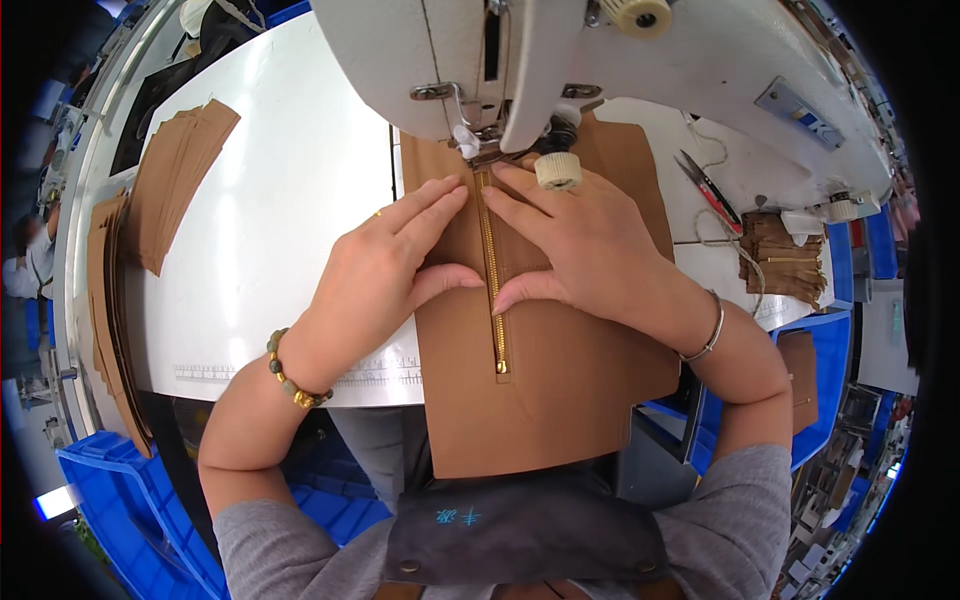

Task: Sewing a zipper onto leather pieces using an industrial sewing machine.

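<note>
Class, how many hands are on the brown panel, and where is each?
2: the left hand on the panel left of the zipper, the right hand mostly right of it. Both show plainly.

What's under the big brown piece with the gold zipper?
White tabletop shows beside the brown piece, so it likely runs underneath. The near end sticks out past the tabletop's front edge, toward the dark apron. Anything directly beneath is covered, so I can't see it.

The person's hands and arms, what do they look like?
The sleeves are short and grey. The left hand has a gold-coloured ring, with a greenish and gold-coloured beaded bracelet behind it. The right wrist has a thin silvery bangle. No gloves.
</note>
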Tool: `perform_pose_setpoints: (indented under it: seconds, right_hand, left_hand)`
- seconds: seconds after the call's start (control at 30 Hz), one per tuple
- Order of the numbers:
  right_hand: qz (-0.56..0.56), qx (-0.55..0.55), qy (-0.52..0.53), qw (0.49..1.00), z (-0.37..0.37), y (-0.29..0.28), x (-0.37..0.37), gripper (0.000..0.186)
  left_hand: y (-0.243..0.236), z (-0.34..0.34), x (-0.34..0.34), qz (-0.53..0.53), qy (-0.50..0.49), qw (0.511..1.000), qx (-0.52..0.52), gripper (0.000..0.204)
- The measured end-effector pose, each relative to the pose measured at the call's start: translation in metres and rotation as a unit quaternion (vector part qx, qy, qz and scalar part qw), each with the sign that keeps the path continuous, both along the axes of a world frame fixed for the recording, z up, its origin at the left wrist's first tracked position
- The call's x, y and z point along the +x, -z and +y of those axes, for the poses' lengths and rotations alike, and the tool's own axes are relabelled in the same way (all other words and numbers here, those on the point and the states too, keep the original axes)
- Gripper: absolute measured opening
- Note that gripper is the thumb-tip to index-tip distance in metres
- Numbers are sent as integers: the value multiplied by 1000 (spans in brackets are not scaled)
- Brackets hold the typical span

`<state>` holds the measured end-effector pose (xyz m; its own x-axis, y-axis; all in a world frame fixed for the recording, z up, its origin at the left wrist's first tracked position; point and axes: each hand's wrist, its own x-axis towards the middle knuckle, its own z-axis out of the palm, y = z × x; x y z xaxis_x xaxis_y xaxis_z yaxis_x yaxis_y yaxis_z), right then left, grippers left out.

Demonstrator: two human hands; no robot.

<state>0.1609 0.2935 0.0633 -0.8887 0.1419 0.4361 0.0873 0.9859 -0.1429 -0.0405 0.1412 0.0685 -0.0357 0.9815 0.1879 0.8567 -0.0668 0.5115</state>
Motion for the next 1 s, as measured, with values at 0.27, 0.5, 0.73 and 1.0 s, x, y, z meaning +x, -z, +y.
perform_pose_setpoints:
  seconds: [0.27,0.5,0.73,1.0]
  right_hand:
    - [-32,13,8,999,-1,0,2,90]
    - [-32,14,2,999,-1,0,1,90]
    - [-34,-2,-1,999,1,1,2,88]
    - [-88,-23,-28,995,-44,-16,27,82]
  left_hand:
    - [3,2,6,121,55,990,51,80]
    - [-3,6,4,142,70,987,39,81]
    - [-4,9,3,161,71,982,68,76]
    - [-2,5,2,144,58,987,40,79]
